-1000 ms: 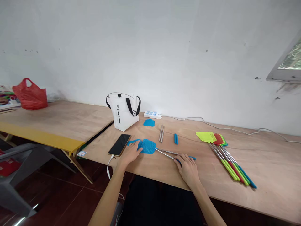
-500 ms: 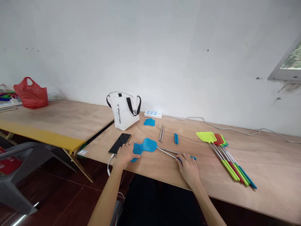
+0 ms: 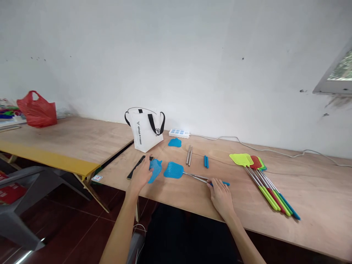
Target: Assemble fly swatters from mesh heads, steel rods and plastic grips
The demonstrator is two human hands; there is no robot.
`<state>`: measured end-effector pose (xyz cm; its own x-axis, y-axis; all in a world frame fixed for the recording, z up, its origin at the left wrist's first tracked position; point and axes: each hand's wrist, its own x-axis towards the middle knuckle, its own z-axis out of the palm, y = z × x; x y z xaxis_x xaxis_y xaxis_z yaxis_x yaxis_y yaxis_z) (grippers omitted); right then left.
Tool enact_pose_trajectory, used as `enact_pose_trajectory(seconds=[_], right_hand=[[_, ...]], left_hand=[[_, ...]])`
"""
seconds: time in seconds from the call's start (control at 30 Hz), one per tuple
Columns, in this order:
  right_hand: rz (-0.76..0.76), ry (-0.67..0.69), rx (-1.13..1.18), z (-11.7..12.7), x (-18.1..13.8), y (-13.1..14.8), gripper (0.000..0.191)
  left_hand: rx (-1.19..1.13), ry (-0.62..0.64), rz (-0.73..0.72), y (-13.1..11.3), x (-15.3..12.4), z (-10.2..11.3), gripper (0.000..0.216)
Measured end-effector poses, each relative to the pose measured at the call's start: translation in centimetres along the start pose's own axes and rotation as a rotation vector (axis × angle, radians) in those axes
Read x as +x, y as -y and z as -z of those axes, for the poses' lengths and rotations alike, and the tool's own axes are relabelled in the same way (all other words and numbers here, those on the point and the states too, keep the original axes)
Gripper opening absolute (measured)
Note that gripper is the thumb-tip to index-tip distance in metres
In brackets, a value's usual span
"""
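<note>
My left hand [image 3: 141,175] is raised a little above the wooden table [image 3: 316,198], fingers closed on a loose blue swatter head [image 3: 154,170]. Behind that hand lies a black phone [image 3: 135,168], mostly hidden. A blue fly swatter [image 3: 173,170] with a metal rod rests flat on the table. My right hand [image 3: 220,194] lies on the rod's handle end, fingers bent over the blue grip [image 3: 224,183].
A white tote bag [image 3: 145,128], a white power strip [image 3: 178,133], another blue head [image 3: 174,142], two metal rods [image 3: 189,155] and blue grips [image 3: 205,161] lie behind. Several coloured swatters [image 3: 264,183] lie at right. A red plastic bag [image 3: 37,110] sits on the left table.
My left hand pulled a loose blue head out from under the swatter's head, then lifted it up and left, over the phone. My right hand has stayed on the handle.
</note>
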<state>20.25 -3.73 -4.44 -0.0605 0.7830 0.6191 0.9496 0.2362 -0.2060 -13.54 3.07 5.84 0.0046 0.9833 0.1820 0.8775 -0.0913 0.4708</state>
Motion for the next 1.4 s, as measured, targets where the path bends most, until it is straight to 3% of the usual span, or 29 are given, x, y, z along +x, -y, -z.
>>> enact_pose_trajectory(seconds=[0.17,0.23,0.5,0.77,1.23,1.4], right_hand=[[-0.095,0.03,0.145,-0.2,0.0,-0.5,0.028],[-0.126,0.019,0.205,0.1,0.1,-0.4,0.03],[-0.126,-0.027,0.281,1.7,0.4,0.7,0.035],[-0.06,-0.013,0.283,1.6,0.3,0.6,0.039],[0.035,0.003,0.209,1.7,0.4,0.8,0.039],[0.074,0.002,0.146,1.8,0.3,0.8,0.038]], left_hand=[[-0.515,-0.123,-0.124,-1.2,0.7,-0.7,0.03],[-0.655,-0.124,-0.127,-1.8,0.8,-1.3,0.031],[-1.186,-0.037,0.138,-4.3,0.3,-3.6,0.047],[-1.333,0.025,0.225,-5.7,0.0,-4.3,0.054],[-1.286,0.066,0.239,-5.3,0.3,-4.5,0.055],[-1.179,0.09,0.178,-4.4,0.4,-4.1,0.051]])
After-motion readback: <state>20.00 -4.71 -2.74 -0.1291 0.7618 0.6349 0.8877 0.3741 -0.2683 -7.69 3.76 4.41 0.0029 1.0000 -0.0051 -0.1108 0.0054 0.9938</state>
